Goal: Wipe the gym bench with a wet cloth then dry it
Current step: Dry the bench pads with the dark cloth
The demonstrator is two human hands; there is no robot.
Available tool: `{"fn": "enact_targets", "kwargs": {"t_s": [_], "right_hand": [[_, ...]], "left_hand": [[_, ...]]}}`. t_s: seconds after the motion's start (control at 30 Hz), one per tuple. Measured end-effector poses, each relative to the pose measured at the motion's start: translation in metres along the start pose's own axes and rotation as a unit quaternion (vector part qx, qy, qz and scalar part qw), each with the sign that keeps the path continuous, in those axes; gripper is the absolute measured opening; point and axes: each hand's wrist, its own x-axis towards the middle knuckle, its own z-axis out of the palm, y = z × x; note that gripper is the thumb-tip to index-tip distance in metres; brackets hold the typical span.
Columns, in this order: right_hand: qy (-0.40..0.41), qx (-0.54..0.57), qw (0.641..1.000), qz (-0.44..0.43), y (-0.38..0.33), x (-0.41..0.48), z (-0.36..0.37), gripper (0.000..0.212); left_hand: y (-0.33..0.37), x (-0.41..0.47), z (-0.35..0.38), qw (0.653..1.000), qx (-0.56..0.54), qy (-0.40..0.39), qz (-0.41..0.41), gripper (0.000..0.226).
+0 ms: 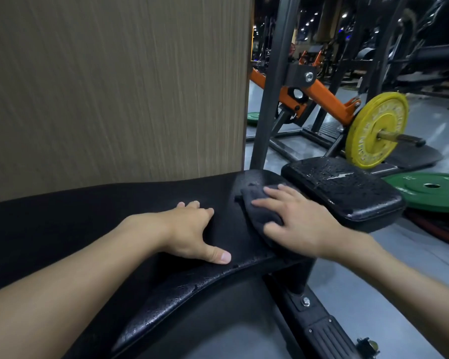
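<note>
A long black gym bench [94, 218] runs across the middle of the frame, from the left edge toward the right. Its padded top is the worktop here. Little drops of water shine along its near edge, low in the middle of the frame.

The right hand [298, 224] lies flat on a dark grey cloth [259, 216], right of the middle of the frame. Its fingers [283, 196] are spread wide and press the cloth down on the bench top. They are not curled around it. The cloth is bunched up, and part of it sticks out past the fingertips.

The left hand [192, 229] rests on the bench, just left of the cloth. It holds nothing. Its fingers are open, and the thumb points toward the lower middle of the frame.

Just past the cloth, on the right, sits a smaller black pad [347, 187] with wet spots on top. Behind it, a yellow weight plate [373, 130] hangs on a bar. A green weight plate [430, 190] lies on the grey floor [373, 281] at the right edge. A tan wall [114, 86] fills the upper left.
</note>
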Motion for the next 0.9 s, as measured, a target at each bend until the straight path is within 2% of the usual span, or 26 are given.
{"fn": "enact_targets", "kwargs": {"t_s": [0.1,0.2,0.4,0.5,0.6,0.73,0.9], "right_hand": [[0.017,-0.007,1.0,-0.012,0.009,-0.05,0.002,0.075],[0.005,-0.007,1.0,0.003,0.016,-0.048,0.0,0.079],[-0.039,0.029,0.997,0.054,0.031,0.036,-0.014,0.061],[-0.041,0.039,0.995,0.084,0.039,0.088,-0.013,0.072],[-0.028,0.043,0.993,0.109,0.035,0.124,-0.01,0.056],[-0.02,0.042,0.989,0.138,0.023,0.146,-0.008,0.049],[-0.022,0.011,0.992,0.127,-0.002,0.151,0.001,0.051]], "left_hand": [[-0.002,0.0,0.0,1.0,-0.002,-0.008,0.0,0.125],[-0.003,0.002,0.002,1.0,-0.006,-0.012,-0.002,0.126],[-0.002,0.001,0.002,1.0,-0.008,-0.016,-0.01,0.124],[0.0,-0.001,0.002,1.0,-0.002,-0.01,-0.013,0.12],[-0.002,-0.005,0.005,1.0,-0.017,0.012,-0.002,0.117],[-0.029,-0.019,0.011,0.995,-0.057,0.087,0.009,0.092],[-0.094,-0.048,0.022,0.99,-0.037,0.12,-0.056,0.073]]}}
